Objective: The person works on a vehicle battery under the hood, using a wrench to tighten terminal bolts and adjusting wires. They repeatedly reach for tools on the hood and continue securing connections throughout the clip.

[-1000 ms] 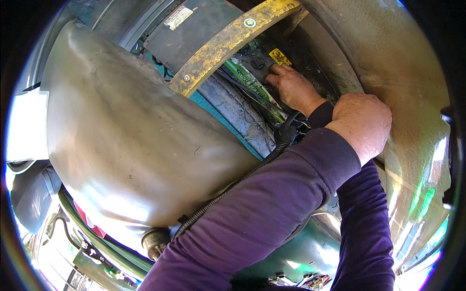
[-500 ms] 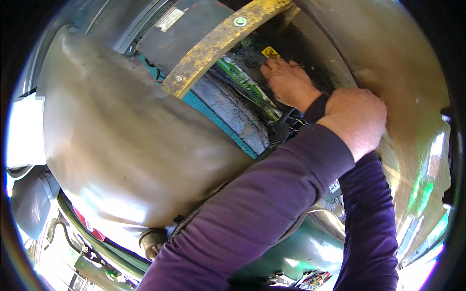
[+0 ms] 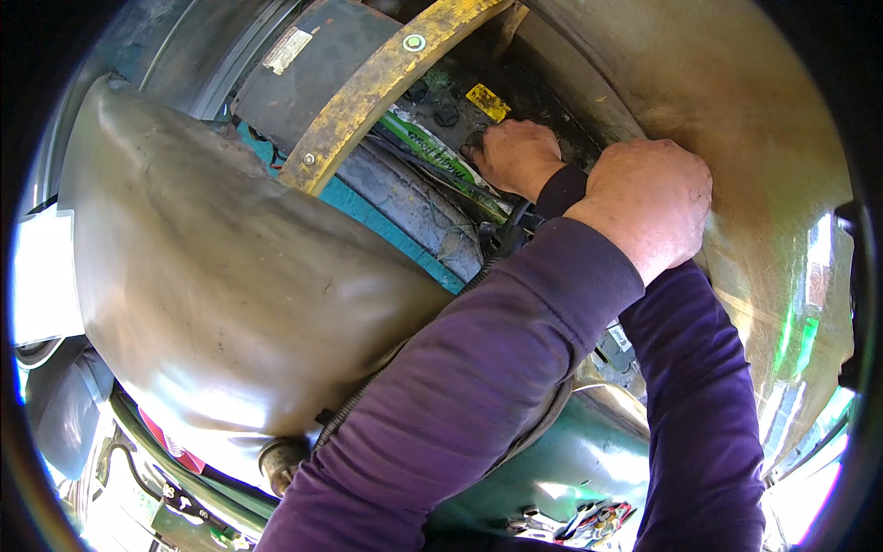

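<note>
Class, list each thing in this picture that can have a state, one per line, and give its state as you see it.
Left hand: closed into a fist, resting against the curved metal wall; what it grips cannot be seen.
Right hand: fingers curled down onto the dark battery top.
Yellow bar: bolted in place across the battery, paint worn.
Yellow sticker: stuck flat on the battery top.
Metal cover: dusty, dull.

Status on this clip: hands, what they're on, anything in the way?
Left hand fisted, contents unseen. Right hand reaching onto the battery top. Yellow hold-down bar crosses it.
</note>
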The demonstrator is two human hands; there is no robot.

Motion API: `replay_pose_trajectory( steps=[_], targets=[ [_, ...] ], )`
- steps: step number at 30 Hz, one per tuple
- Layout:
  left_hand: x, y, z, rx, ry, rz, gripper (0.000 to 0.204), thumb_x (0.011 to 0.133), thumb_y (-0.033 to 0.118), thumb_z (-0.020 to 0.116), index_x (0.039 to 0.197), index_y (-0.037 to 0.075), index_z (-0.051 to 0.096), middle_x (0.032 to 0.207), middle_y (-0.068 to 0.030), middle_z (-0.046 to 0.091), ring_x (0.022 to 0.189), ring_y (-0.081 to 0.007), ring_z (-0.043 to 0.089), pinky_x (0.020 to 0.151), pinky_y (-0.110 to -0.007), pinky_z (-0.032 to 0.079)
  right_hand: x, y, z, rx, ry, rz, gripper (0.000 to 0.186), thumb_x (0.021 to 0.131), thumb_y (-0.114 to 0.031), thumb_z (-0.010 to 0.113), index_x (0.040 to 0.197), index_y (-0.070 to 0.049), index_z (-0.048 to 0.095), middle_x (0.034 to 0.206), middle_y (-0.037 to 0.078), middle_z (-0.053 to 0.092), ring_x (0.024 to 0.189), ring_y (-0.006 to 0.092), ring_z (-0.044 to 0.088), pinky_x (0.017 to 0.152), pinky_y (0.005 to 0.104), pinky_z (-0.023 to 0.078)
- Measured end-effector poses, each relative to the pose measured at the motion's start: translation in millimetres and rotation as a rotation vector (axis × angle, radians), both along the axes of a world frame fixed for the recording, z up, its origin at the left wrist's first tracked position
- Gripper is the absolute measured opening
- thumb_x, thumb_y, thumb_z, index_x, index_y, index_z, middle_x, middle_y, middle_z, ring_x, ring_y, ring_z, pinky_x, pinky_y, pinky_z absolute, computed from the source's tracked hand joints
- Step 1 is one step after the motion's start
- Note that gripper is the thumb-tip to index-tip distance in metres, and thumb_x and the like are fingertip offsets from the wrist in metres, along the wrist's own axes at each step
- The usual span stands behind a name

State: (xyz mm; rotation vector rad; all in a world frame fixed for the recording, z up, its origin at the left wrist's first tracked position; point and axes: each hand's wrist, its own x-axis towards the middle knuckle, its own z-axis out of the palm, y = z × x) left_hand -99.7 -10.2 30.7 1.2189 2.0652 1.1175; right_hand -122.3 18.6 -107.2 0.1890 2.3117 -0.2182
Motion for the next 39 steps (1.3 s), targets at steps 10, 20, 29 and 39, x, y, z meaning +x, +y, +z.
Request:
replay_pose_trajectory(
  steps=[10, 20, 29, 39],
  targets=[
    [-14, 7, 15, -0.015, 0.163, 0.088, 0.017, 0.083, 0.021, 0.066, 0.081, 0.009, 0.077, 0.084, -0.0183, 0.075, 0.077, -0.0345, 0.074, 0.072, -0.044, 0.060, 2, 36, -16, -0.094, 0.526, 0.468, 0.048, 0.099, -0.041, 0.060, 0.133, -0.007, 0.062, 0.132, 0.016, 0.062, 0.118, 0.0347, 0.064, 0.104, 0.0475, 0.047],
    [-19, 6, 48, 0.611, -0.190, 0.739, 0.031, 0.090, 0.023, 0.070, 0.090, -0.008, 0.070, 0.071, -0.0054, 0.065, 0.061, -0.0111, 0.057, 0.060, -0.029, 0.046, 23, 35, 17, -0.126, 0.412, 0.154, 0.054, 0.098, -0.044, 0.061, 0.133, -0.003, 0.062, 0.127, 0.027, 0.067, 0.122, 0.0385, 0.063, 0.109, 0.0490, 0.047],
    [-15, 6, 44, 0.865, -0.280, 0.803, 0.024, 0.092, 0.024, 0.069, 0.097, 0.000, 0.071, 0.079, -0.0016, 0.062, 0.066, -0.0115, 0.054, 0.062, -0.027, 0.044, 258, 113, 86, 0.007, 0.137, -0.376, 0.045, 0.085, -0.027, 0.074, 0.115, 0.005, 0.063, 0.096, 0.029, 0.070, 0.094, 0.0472, 0.068, 0.085, 0.0533, 0.055],
    [-11, 2, 28, 0.769, 0.039, 0.546, 0.021, 0.078, 0.026, 0.072, 0.071, 0.009, 0.063, 0.062, -0.0041, 0.055, 0.055, -0.0202, 0.054, 0.056, -0.033, 0.047, 305, 112, 47, 0.031, 0.116, -0.586, 0.053, 0.086, -0.028, 0.077, 0.125, 0.002, 0.058, 0.117, 0.028, 0.068, 0.107, 0.0456, 0.067, 0.091, 0.0510, 0.055]
  ],
)
